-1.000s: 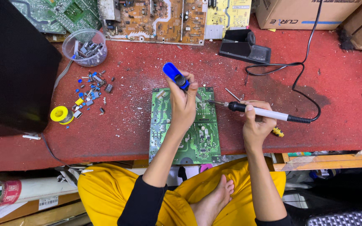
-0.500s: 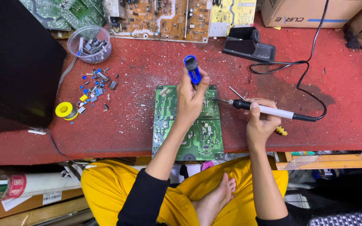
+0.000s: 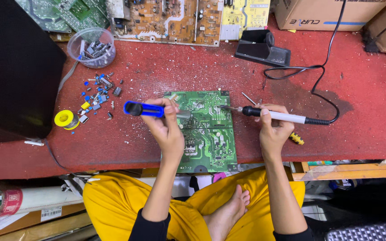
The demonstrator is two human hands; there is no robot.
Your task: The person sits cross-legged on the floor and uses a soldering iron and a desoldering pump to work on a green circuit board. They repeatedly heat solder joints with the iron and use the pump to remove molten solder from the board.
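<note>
A green circuit board (image 3: pixel 208 134) lies on the red bench (image 3: pixel 157 71), overhanging its near edge. My left hand (image 3: pixel 168 129) grips a blue desoldering pump (image 3: pixel 144 109) lying sideways, its grey tip pointing right onto the board. My right hand (image 3: pixel 271 129) holds a soldering iron (image 3: pixel 273 116) with a white handle and black grip. Its metal tip rests on the board's upper right area. The iron's black cable (image 3: pixel 318 76) loops away to the back.
Loose small components (image 3: pixel 97 96) and a yellow solder spool (image 3: pixel 65 119) lie left of the board. A clear bowl of parts (image 3: pixel 92 47), more circuit boards (image 3: pixel 175 18) and a black iron stand (image 3: pixel 260 48) sit behind. Cardboard boxes (image 3: pixel 336 13) stand back right; a black panel (image 3: pixel 14 71) is at left.
My left hand has turned the blue pump from pointing away to lying sideways, its tip now on the board. The soldering iron has stayed at the board's right side.
</note>
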